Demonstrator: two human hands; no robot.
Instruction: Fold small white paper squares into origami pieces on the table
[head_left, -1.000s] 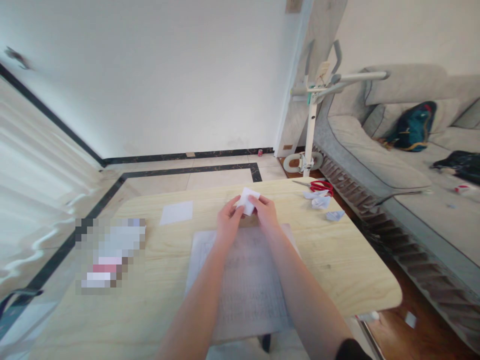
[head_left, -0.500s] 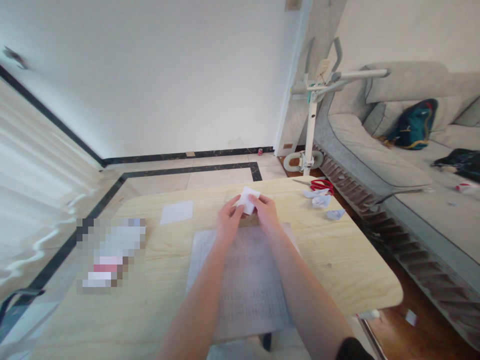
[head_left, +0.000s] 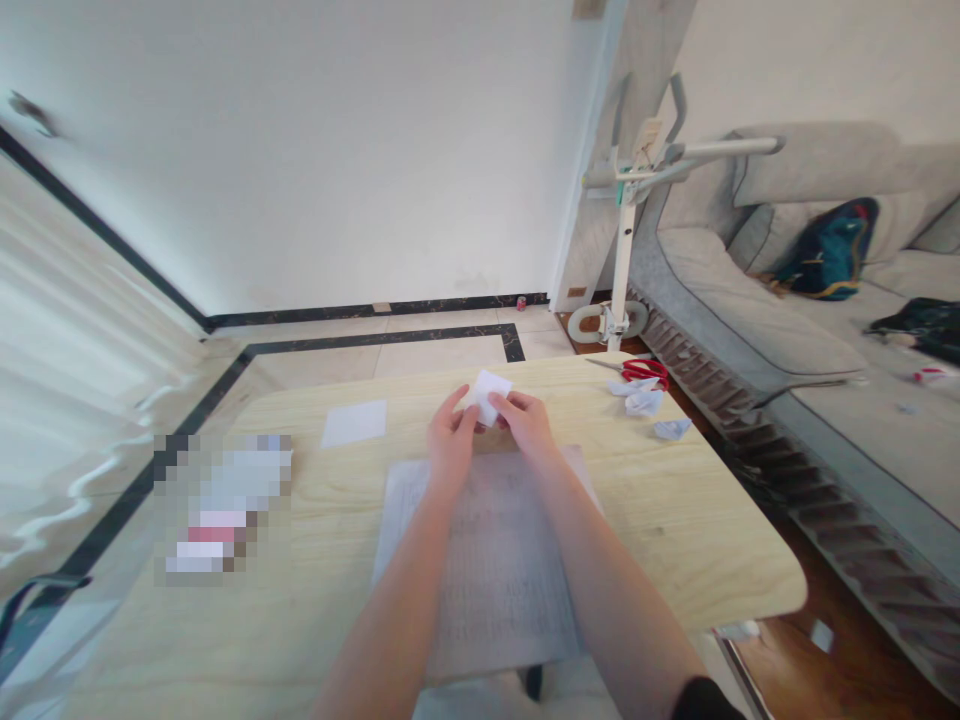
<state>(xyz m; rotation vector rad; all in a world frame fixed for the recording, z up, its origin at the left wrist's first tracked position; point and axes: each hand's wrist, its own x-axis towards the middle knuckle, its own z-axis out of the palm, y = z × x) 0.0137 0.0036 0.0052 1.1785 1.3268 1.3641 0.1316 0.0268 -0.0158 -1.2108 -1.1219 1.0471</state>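
A small folded piece of white paper (head_left: 493,386) is up between my hands, over the far part of the wooden table (head_left: 675,530). My right hand (head_left: 529,422) pinches its lower right side, thumb on the face and fingers behind. At the lower left edge, my left hand (head_left: 451,435) has its thumb against the paper, while its index finger is raised away from it; its other fingers are partly hidden underneath. Below my forearms lies a printed sheet (head_left: 502,560), its text too blurred to read. Left of my hands is a flat white paper (head_left: 354,424).
Red-handled scissors (head_left: 645,373) lie at the table's far right, beside several folded white paper pieces (head_left: 643,402). A pixelated patch (head_left: 225,510) covers something on the left. A grey sofa (head_left: 757,300) and white exercise equipment (head_left: 621,250) stand beyond the table.
The folded paper has shifted slightly left. My left index finger has lifted off its edge, and my right thumb has moved a little left with the paper.
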